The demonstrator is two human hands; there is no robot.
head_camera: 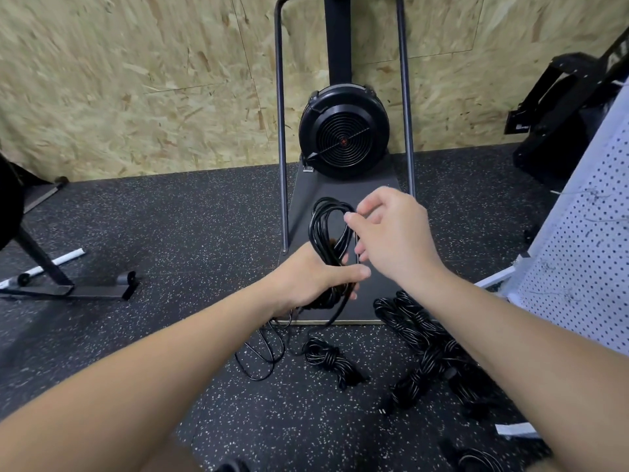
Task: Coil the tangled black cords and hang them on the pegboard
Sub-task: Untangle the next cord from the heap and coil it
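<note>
A: What is the left hand [308, 277] doing?

B: It grips a coiled black cord [328, 233] low down, fingers and thumb curled round the gathered loops. The loops stand up above the fist, and a loose tail hangs from under the hand down to the floor [153, 226].

A: And the right hand [391, 233]?

B: It sits just beside the top of the coil, fingers bent, and seems to pinch a strand of that cord between thumb and forefinger. The contact is partly hidden by the hand itself.

A: Where are the other cords?

B: On the speckled dark rubber floor. A small bundled cord [328, 361] lies below the left hand, with thin loose loops [262, 352] just left of it. A bigger pile of bundled cords [429, 352] lies under the right forearm, and one plug shows at its lower left end.

A: The pegboard?

B: A white pegboard [578, 260] stands at the right edge, tilted in this view, with a few thin wire hooks on it.

A: Any writing to read?

B: Nothing legible. The black fan machine [343, 131] against the chipboard wall [136, 80] has a small red mark at the hub, too small to make out. The black equipment [561, 107] at the upper right carries pale letters cut off by the frame edge.
</note>
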